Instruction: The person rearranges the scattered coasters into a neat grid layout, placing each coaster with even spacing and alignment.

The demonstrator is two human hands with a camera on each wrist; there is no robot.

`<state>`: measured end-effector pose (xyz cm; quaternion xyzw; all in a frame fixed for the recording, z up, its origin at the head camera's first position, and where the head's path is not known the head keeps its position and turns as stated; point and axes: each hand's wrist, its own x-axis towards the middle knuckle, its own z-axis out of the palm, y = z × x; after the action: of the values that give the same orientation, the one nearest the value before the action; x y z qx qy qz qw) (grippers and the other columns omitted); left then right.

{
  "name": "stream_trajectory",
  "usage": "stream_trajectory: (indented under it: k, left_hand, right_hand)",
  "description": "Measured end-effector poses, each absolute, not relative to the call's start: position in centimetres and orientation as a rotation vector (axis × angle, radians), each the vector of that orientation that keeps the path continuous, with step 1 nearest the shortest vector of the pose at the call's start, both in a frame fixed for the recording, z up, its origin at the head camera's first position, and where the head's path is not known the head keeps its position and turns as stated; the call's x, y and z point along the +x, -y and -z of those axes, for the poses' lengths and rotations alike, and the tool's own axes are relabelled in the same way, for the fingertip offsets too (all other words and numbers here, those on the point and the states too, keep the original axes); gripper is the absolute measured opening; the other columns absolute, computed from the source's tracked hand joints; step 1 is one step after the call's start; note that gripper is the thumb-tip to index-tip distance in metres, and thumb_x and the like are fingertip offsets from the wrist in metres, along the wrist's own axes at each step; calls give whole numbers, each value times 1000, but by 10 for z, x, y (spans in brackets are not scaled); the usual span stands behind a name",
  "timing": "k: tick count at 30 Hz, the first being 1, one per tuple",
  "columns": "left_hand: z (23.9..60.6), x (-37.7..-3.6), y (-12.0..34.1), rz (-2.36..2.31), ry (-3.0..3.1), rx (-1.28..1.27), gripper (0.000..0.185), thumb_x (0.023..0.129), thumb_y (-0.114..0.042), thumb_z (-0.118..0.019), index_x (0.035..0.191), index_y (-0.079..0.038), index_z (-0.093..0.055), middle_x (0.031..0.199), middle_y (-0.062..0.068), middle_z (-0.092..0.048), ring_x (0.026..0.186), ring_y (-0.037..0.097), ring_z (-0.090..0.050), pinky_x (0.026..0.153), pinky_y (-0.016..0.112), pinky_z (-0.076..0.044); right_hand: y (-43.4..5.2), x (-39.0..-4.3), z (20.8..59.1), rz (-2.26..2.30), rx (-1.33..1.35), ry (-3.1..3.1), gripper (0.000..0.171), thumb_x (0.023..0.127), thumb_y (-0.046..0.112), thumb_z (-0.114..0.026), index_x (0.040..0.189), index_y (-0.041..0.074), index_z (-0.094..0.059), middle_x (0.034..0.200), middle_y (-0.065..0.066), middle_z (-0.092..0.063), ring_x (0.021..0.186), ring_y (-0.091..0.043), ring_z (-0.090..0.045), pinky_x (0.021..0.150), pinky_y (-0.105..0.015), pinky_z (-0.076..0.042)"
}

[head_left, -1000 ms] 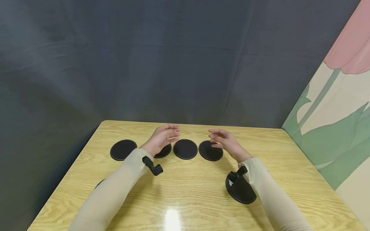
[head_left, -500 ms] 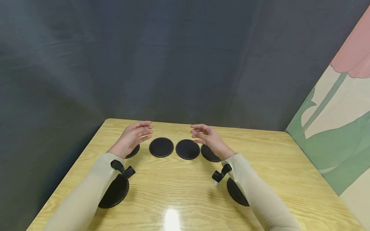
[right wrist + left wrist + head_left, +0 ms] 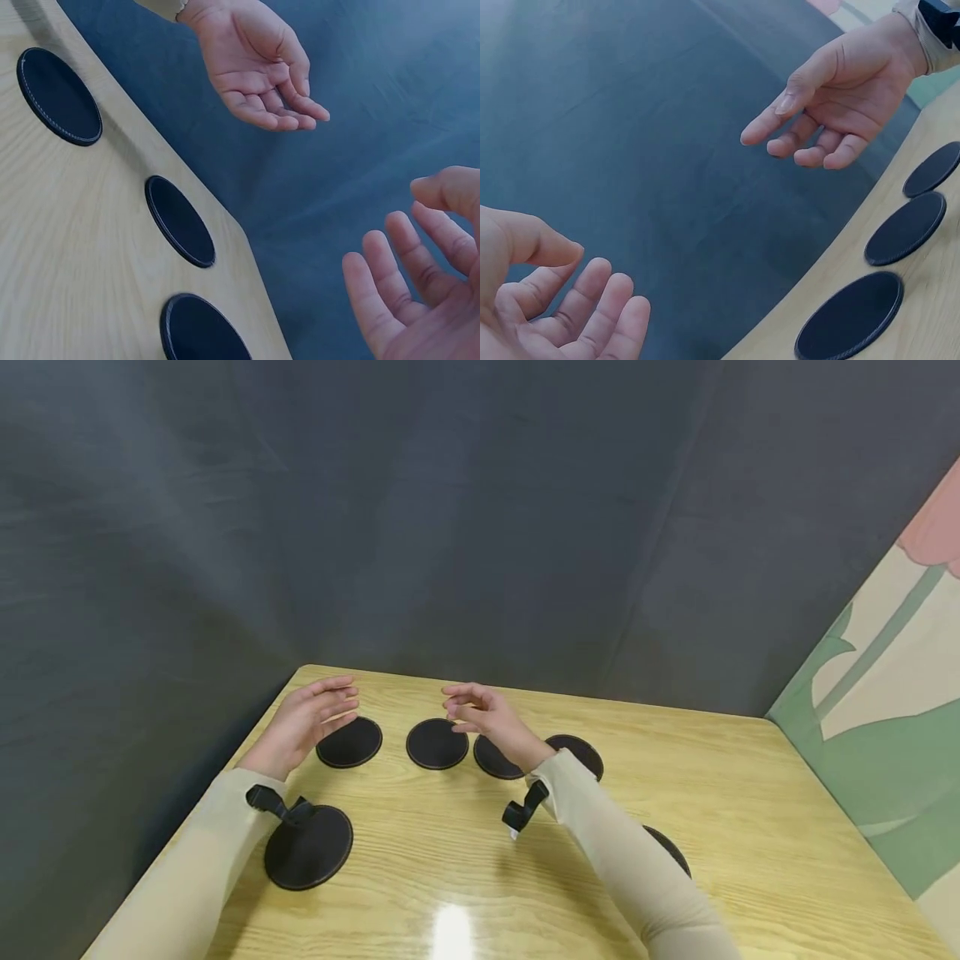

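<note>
L hand (image 3: 305,720), R hand (image 3: 489,718): fingers apart, nothing held. Black discs (image 3: 311,853), 6, on desk (image 3: 412,843): poss. nudged if hands dropped.

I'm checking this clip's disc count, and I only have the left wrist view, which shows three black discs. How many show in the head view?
Observer: Six black discs show there, some partly covered.
Operator: Is one near the left sleeve?
Observer: Yes, the near-left disc lies on the table just beside the left sleeve, as the head view shows it.
Operator: Does the right sleeve hide anything?
Observer: In the head view, the right sleeve covers most of the near-right disc.
</note>
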<state>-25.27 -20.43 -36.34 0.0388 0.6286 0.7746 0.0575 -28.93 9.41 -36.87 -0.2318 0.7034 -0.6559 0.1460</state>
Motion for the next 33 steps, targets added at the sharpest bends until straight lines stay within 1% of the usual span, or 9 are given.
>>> stream_trajectory:
  k: [5, 7, 11, 13, 17, 20, 23, 27, 33]
  left_hand:
    - [371, -250, 220, -2376, -1906, 105, 21, 98, -10, -55, 119, -16, -57, 104, -11, -65, 97, 5, -63, 89, 21, -53]
    - [375, -251, 227, -2382, -1911, 70, 23, 99, -10, -55, 121, -15, -55, 104, -11, -65, 97, 4, -64, 88, 20, -53]
    - [384, -254, 239, -2399, -1919, -11, 21, 99, -10, -54, 120, -14, -54, 101, -12, -65, 94, 4, -64, 88, 20, -53]
    - [389, -256, 245, -2377, -1950, -49, 27, 100, -11, -53, 127, -11, -51, 103, -12, -64, 94, 2, -63, 89, 21, -52]
    - [402, -259, 254, -2240, -2066, -145, 51, 101, -17, -51, 147, -3, -35, 128, 2, -56, 101, 2, -60, 94, 22, -50]
    - [411, -261, 259, -2119, -2116, -204, 57, 102, -20, -48, 152, -2, -25, 149, 18, -38, 111, 8, -57, 97, 25, -49]
    - [420, -263, 261, -2063, -2096, -216, 56, 104, -18, -43, 153, -2, -22, 156, 23, -24, 125, 21, -50, 99, 27, -49]
    - [427, -265, 261, -2036, -2082, -198, 54, 105, -17, -39, 152, 1, -21, 155, 27, -21, 138, 35, -35, 100, 30, -49]
    - [432, -268, 265, -2007, -2107, -248, 55, 104, -18, -39, 153, 0, -20, 155, 26, -21, 140, 37, -31, 100, 31, -48]
  right_hand:
    - [-72, -294, 377, 1864, -636, -2001, 39, 98, 10, -56, 135, 1, -50, 126, -21, -53, 109, -20, -60, 99, -44, -50]
    - [-63, -296, 381, 1850, -623, -1989, 39, 98, 11, -56, 136, 4, -51, 132, -24, -50, 113, -24, -59, 98, -41, -50]
    - [-46, -300, 389, 1829, -604, -1944, 42, 98, 13, -56, 139, 6, -48, 139, -19, -49, 125, -32, -52, 101, -42, -49]
    - [-38, -301, 394, 1823, -583, -1919, 45, 98, 14, -56, 141, 7, -47, 142, -17, -48, 129, -34, -48, 103, -44, -46]
    - [-24, -302, 403, 1798, -547, -1870, 48, 100, 16, -54, 145, 9, -43, 148, -17, -42, 135, -34, -42, 108, -50, -40]
    - [-17, -302, 409, 1757, -544, -1841, 50, 101, 18, -52, 149, 10, -38, 151, -18, -36, 137, -31, -40, 110, -52, -37]
    - [-11, -305, 417, 1712, -533, -1834, 53, 102, 19, -50, 151, 10, -33, 152, -18, -35, 138, -30, -39, 109, -51, -39]
    - [-4, -310, 426, 1694, -484, -1858, 56, 101, 20, -52, 151, 9, -31, 148, -16, -41, 137, -30, -40, 105, -47, -44]
    - [9, -315, 434, 1695, -429, -1877, 59, 98, 21, -57, 151, 8, -32, 143, -15, -44, 137, -33, -38, 103, -46, -46]
